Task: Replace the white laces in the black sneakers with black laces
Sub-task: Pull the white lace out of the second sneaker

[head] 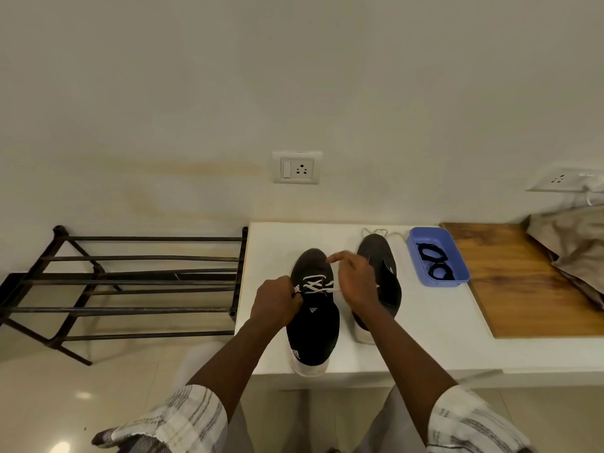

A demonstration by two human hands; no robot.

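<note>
The sneakers (313,325) look matt black cloth with white rubbery soles. The table (434,335) is smooth matt white, the board (523,282) grained wood, the tray (457,256) blue plastic, the rack (130,282) dull dark metal, and the floor (65,403) glossy tile.

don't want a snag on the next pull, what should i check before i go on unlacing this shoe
1. Grip: left hand holds the white lace at the near sneaker's side, ok.
2. Other end: cannot tell, the right hand's fingers hide it.
3. Eyelets: not ok, the lace is crossed through a few rows.
4. Footing: not ok, the sneaker's heel sits at the table's near edge.
5. Spares: black laces lie in the tray, ok.
</note>
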